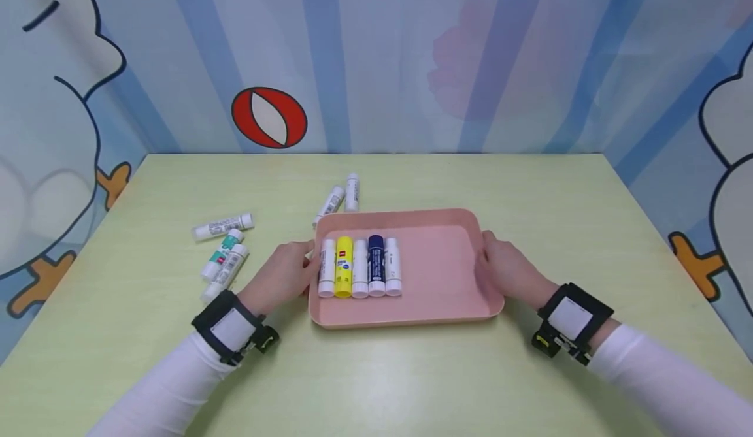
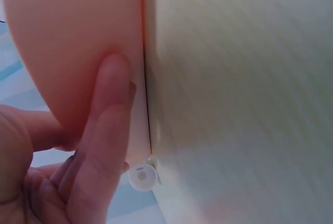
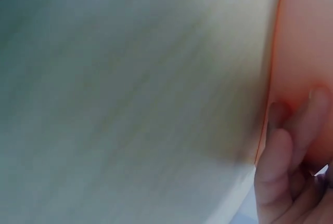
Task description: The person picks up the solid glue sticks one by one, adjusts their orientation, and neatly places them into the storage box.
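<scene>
A pink tray point(image 1: 441, 267) lies between my two hands on the table. My left hand point(image 1: 282, 274) grips its left end; in the left wrist view the fingers point(image 2: 112, 89) press the outer wall, with the thumb up at the rim. At the opposite end my right hand point(image 1: 514, 270) holds the tray, its fingers point(image 3: 309, 125) against the outside wall in the right wrist view. Inside, along the left half, several glue sticks stand in a row side by side: white ones point(image 1: 359, 268), a yellow one point(image 1: 344, 267) and a dark blue one point(image 1: 376, 266).
Left of the tray lie a white glue stick point(image 1: 223, 226), a green-and-white one point(image 1: 221, 255) and another white one point(image 1: 225, 274). Two more white sticks point(image 1: 351, 193) lie behind the tray's back rim. A printed blue backdrop point(image 1: 388, 64) borders the pale table point(image 1: 400, 385).
</scene>
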Available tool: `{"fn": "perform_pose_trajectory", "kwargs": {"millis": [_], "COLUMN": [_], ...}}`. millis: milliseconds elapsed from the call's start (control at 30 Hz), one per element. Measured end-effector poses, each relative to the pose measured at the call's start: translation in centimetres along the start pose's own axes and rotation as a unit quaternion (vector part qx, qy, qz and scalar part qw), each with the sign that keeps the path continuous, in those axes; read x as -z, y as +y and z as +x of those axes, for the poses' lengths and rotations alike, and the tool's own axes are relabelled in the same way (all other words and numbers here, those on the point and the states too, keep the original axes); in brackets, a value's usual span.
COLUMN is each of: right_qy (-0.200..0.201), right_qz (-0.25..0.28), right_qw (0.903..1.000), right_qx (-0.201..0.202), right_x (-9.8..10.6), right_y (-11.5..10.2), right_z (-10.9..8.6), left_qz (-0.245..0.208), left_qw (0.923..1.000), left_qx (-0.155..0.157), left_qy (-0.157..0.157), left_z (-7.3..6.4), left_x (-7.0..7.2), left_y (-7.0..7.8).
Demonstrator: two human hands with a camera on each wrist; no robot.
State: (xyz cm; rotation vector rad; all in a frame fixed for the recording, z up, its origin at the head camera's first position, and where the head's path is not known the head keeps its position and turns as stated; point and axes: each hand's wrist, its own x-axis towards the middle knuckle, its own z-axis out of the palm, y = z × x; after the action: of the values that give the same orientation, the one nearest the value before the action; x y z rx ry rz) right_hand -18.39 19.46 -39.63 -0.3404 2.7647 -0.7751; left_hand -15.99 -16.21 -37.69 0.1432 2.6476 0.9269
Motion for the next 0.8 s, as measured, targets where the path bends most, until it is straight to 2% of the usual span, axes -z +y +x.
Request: {"fn": "perform_pose_trajectory", "kwargs": {"millis": [200, 333, 433, 500, 600, 733, 800], "right_qy": [0.014, 0.010, 0.009, 0.010, 0.012, 0.011, 0.012], "right_qz": [-0.015, -0.013, -0.013, -0.012, -0.015, -0.018, -0.018], "right_qw": [0.9997, 0.9999, 0.9999, 0.9999, 0.9998, 0.9998, 0.9998], "right_qx": [0.009, 0.003, -0.001, -0.003, -0.004, -0.004, -0.001], "right_x": [-0.1, -0.1, 0.0, 0.0, 0.0, 0.0, -0.1], "right_y": [-0.4, -0.7, -0.7, -0.7, -0.6, -0.4, -0.4], "right_z": [0.1, 0.3, 0.3, 0.2, 0.1, 0.1, 0.1], "left_qz": [-0.026, -0.031, 0.004, 0.044, 0.123, 0.220, 0.250], "left_qw": [0.9996, 0.9990, 0.9974, 0.9935, 0.9797, 0.9523, 0.9404], "left_qx": [-0.009, -0.015, -0.028, -0.044, -0.071, -0.108, -0.124], "left_qy": [0.008, 0.028, 0.066, 0.095, 0.142, 0.183, 0.195], "left_z": [-0.6, -2.0, -3.5, -4.5, -5.8, -6.7, -6.9], "left_x": [0.3, 1.2, 2.2, 2.9, 3.4, 3.4, 3.2], "left_y": [-1.0, -1.8, -2.4, -3.0, -4.1, -5.9, -6.7]}}
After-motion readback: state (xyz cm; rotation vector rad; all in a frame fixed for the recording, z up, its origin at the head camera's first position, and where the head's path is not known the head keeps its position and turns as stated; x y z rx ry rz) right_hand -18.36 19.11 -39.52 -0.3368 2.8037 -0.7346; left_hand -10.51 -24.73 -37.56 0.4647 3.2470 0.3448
